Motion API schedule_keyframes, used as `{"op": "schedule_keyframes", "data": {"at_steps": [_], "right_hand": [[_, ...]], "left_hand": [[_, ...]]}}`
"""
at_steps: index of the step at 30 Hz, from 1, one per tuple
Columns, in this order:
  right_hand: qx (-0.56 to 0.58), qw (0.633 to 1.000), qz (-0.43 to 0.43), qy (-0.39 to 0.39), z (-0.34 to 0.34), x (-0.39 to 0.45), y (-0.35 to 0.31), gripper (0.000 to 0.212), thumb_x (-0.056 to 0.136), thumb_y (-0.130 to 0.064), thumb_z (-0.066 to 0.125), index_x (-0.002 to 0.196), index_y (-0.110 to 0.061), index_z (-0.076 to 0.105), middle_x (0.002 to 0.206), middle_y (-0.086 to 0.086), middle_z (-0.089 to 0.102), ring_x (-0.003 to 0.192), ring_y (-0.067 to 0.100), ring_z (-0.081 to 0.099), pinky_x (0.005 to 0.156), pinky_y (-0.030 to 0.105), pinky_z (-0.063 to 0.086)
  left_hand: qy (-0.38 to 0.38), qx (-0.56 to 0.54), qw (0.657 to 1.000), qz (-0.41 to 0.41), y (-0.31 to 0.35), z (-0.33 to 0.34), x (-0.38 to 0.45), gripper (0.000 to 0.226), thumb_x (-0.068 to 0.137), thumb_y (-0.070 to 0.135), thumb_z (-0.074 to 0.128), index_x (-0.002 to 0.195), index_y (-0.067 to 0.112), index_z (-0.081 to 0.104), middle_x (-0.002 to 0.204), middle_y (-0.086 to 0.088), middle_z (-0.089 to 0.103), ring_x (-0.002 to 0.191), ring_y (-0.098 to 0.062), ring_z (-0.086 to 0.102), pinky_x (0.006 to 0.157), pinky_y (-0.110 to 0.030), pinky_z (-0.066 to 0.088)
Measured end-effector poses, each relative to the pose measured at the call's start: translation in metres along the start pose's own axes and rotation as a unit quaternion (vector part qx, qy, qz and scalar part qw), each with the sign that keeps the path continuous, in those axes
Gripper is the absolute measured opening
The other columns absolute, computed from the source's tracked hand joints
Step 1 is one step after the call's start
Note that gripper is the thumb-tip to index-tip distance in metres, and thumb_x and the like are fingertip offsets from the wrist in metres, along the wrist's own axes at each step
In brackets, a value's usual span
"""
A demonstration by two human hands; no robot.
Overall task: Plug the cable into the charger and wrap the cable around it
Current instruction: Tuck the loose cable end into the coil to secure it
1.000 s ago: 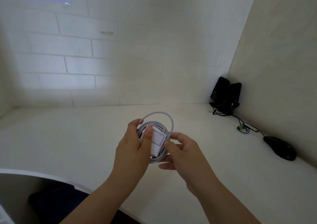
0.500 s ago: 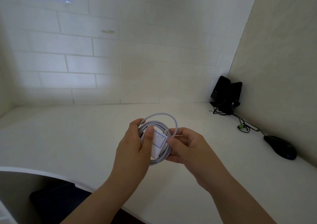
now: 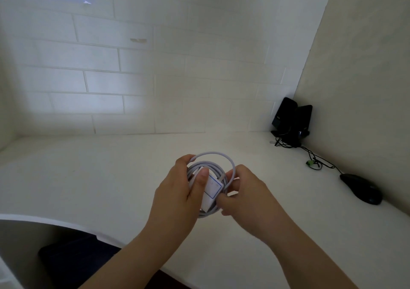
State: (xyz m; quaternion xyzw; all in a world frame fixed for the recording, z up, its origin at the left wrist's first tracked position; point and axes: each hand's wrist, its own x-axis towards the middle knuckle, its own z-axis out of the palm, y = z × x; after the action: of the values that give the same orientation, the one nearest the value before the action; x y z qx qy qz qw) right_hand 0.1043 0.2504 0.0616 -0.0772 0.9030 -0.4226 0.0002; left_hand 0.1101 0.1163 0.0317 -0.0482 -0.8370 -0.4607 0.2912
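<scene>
The charger (image 3: 211, 192), a small white block with a blue-outlined label, is held up above the table (image 3: 93, 178), out in front of the table's curved near edge. The left hand (image 3: 177, 196) has its grip clamped on the charger, thumb pressed on the labelled face and fingers behind. The cable (image 3: 213, 155) already lies in several loops around the charger, with one looser loop standing above it. The right hand (image 3: 246, 196) sits just right of the charger, its grip pinched together on the cable at the charger's right edge. Whether the plug is seated in the charger cannot be told; that end is hidden by the fingers.

The charger looks light, hard and smooth, so it should take a firm squeeze on its flat faces without harm, though it could slip if held by the corners. The cable appears soft but springy: the loops will likely fan out once pressure comes off. It seems best held close to the charger, with the loose end tucked under a neighbouring loop, not pulled hard near the plug, where a sharp bend could strain it.

There is wide bare table left of the charger and beneath it. Well to the right of the charger, a black mouse (image 3: 361, 188) and a dark stand (image 3: 290, 120) with its thin wires sit against the side wall.
</scene>
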Motion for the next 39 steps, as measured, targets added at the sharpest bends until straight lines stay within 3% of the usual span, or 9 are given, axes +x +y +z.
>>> {"op": "schedule_keyframes", "data": {"at_steps": [3, 8, 13, 20, 25, 27, 32, 35, 39], "right_hand": [[0.025, 0.999, -0.021, 0.002, 0.006, 0.0, 0.005, 0.013, 0.089, -0.023, 0.061, 0.099, -0.024, 0.052, 0.1, -0.003, 0.072, 0.08, 0.019, 0.068, 0.081, 0.039, 0.057], [0.382, 0.915, 0.038, -0.127, 0.003, 0.001, 0.011, 0.023, 0.103, -0.017, 0.041, 0.106, -0.014, 0.063, 0.091, 0.002, 0.075, 0.087, 0.02, 0.074, 0.08, 0.031, 0.061], [0.41, 0.9, 0.027, -0.146, 0.007, 0.0, 0.015, 0.038, 0.104, -0.009, 0.032, 0.094, -0.015, 0.069, 0.075, -0.002, 0.073, 0.069, 0.007, 0.07, 0.063, 0.02, 0.061], [0.458, 0.882, -0.018, -0.108, 0.015, 0.001, 0.018, 0.033, 0.1, -0.002, 0.043, 0.081, -0.011, 0.068, 0.056, -0.007, 0.059, 0.054, 0.005, 0.051, 0.058, 0.014, 0.052], [0.597, 0.784, -0.012, -0.167, 0.034, -0.006, 0.023, 0.019, 0.065, -0.018, 0.089, 0.066, -0.008, 0.073, 0.056, 0.002, 0.065, 0.049, 0.009, 0.052, 0.048, 0.014, 0.05], [0.564, 0.807, -0.021, -0.172, 0.04, -0.012, 0.024, 0.025, 0.056, -0.021, 0.092, 0.069, -0.01, 0.074, 0.058, 0.004, 0.068, 0.046, 0.008, 0.052, 0.047, 0.014, 0.047], [0.311, 0.944, -0.055, -0.099, 0.032, -0.019, 0.014, 0.018, 0.093, -0.01, 0.06, 0.078, -0.018, 0.066, 0.06, -0.005, 0.073, 0.052, 0.002, 0.057, 0.051, 0.01, 0.046], [0.271, 0.96, -0.034, -0.065, 0.026, -0.017, 0.007, 0.027, 0.096, -0.008, 0.056, 0.083, -0.029, 0.068, 0.06, -0.012, 0.073, 0.055, -0.003, 0.061, 0.052, 0.008, 0.05], [0.281, 0.958, -0.037, -0.05, 0.031, -0.018, 0.002, 0.029, 0.098, -0.001, 0.05, 0.092, -0.027, 0.062, 0.06, -0.006, 0.075, 0.054, 0.003, 0.067, 0.053, 0.012, 0.053]], "left_hand": [[-0.003, -0.037, 0.998, -0.047, -0.001, -0.001, 0.002, 0.027, 0.09, 0.041, 0.039, 0.113, 0.028, 0.046, 0.089, 0.021, 0.056, 0.076, 0.005, 0.056, 0.06, -0.006, 0.042], [-0.025, -0.164, 0.975, -0.149, -0.001, -0.006, 0.011, 0.026, 0.09, 0.038, 0.039, 0.104, 0.021, 0.054, 0.085, 0.001, 0.062, 0.065, -0.015, 0.062, 0.039, -0.018, 0.045], [-0.027, -0.202, 0.964, -0.173, 0.001, -0.008, 0.013, 0.031, 0.092, 0.036, 0.037, 0.104, 0.016, 0.058, 0.08, -0.002, 0.064, 0.049, -0.008, 0.059, 0.037, -0.021, 0.044], [-0.037, -0.262, 0.955, -0.136, 0.011, -0.017, 0.015, 0.035, 0.094, 0.032, 0.035, 0.125, 0.043, 0.046, 0.095, 0.008, 0.062, 0.051, -0.009, 0.058, 0.036, -0.023, 0.045], [-0.033, -0.367, 0.913, -0.176, 0.017, -0.02, 0.021, 0.033, 0.094, 0.03, 0.036, 0.121, 0.031, 0.055, 0.091, -0.001, 0.066, 0.044, -0.01, 0.055, 0.034, -0.022, 0.041], [-0.017, -0.357, 0.918, -0.17, 0.017, -0.022, 0.023, 0.033, 0.094, 0.031, 0.036, 0.12, 0.031, 0.056, 0.089, 0.0, 0.065, 0.043, -0.011, 0.053, 0.034, -0.023, 0.041], [0.03, -0.223, 0.969, -0.098, 0.009, -0.02, 0.019, 0.033, 0.093, 0.038, 0.032, 0.122, 0.044, 0.046, 0.103, 0.026, 0.057, 0.082, 0.01, 0.058, 0.064, -0.014, 0.05], [0.047, -0.21, 0.971, -0.105, 0.007, -0.018, 0.019, 0.04, 0.093, 0.04, 0.031, 0.132, 0.039, 0.037, 0.1, 0.036, 0.046, 0.084, 0.024, 0.049, 0.065, 0.002, 0.043], [0.085, -0.2, 0.97, -0.109, 0.005, -0.014, 0.016, 0.037, 0.092, 0.042, 0.03, 0.124, 0.029, 0.043, 0.095, 0.028, 0.051, 0.08, 0.026, 0.049, 0.066, -0.005, 0.044]]}}
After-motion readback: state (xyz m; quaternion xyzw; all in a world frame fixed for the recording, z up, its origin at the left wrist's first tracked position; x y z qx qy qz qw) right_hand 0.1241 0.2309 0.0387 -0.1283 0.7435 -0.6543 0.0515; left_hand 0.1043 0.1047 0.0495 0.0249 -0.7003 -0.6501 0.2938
